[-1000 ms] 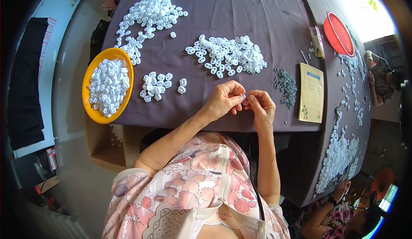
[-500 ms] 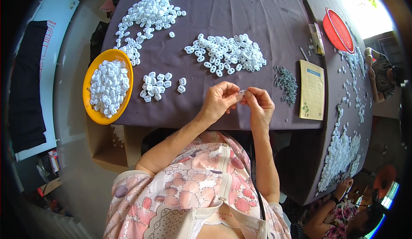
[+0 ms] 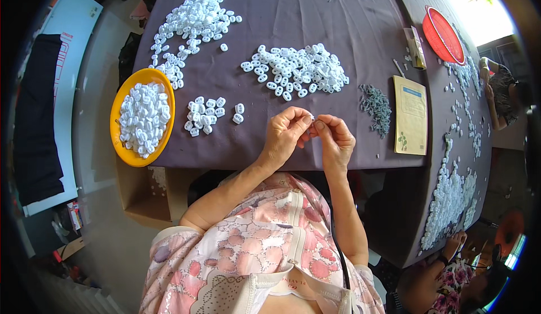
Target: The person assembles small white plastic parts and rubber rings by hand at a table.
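Above the table's near edge, my left hand [image 3: 283, 137] pinches a small white oval plastic piece [image 3: 311, 117] between thumb and fingertips. My right hand [image 3: 337, 143] is closed against it, thumb and index finger pressed together; whatever lies in that pinch is too small to make out. Beyond my hands lies a heap of white oval pieces with two holes [image 3: 301, 70]. To the right is a pile of small grey parts [image 3: 376, 110]. A smaller cluster of white pieces [image 3: 204, 113] sits left of my hands.
A yellow bowl [image 3: 132, 158] full of white pieces stands at the table's left corner. A tan packet [image 3: 411, 128], a small box [image 3: 416, 49] and a red basket [image 3: 444, 36] are to the right. More white pieces cover the right table, where two people sit.
Both hands have shifted slightly left. The right hand has turned a little, and the white piece now shows mostly at the left fingertips. The view has tilted slightly.
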`<action>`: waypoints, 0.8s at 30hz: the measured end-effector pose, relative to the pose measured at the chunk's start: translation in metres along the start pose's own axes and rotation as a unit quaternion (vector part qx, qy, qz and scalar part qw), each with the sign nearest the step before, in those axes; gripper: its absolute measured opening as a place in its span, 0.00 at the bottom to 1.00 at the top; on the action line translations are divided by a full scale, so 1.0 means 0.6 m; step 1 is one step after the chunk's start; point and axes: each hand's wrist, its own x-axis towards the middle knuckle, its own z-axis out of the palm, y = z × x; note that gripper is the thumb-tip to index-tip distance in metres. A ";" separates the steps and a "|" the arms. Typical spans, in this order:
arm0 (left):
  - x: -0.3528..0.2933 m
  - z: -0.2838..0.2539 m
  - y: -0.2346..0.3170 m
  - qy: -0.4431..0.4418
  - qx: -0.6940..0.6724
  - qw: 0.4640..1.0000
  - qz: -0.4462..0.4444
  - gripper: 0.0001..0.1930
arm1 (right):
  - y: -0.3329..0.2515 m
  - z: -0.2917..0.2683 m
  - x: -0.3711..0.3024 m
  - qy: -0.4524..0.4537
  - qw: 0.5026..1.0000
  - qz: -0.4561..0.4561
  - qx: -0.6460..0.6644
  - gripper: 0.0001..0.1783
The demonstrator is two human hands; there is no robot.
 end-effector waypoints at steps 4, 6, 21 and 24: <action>-0.002 -0.002 0.005 0.005 0.032 0.999 0.003 0.06 | -0.011 0.003 0.003 0.002 1.000 0.013 0.012 0.04; -0.002 -0.001 0.008 0.002 0.041 0.999 0.014 0.06 | -0.013 0.004 0.005 0.000 1.000 0.014 0.009 0.04; -0.002 0.001 0.009 0.008 0.083 0.996 0.043 0.05 | -0.008 -0.002 0.010 -0.016 0.999 0.028 -0.037 0.04; -0.002 0.000 0.009 0.001 0.091 0.995 0.040 0.05 | -0.006 -0.004 0.010 -0.019 0.999 0.036 -0.036 0.03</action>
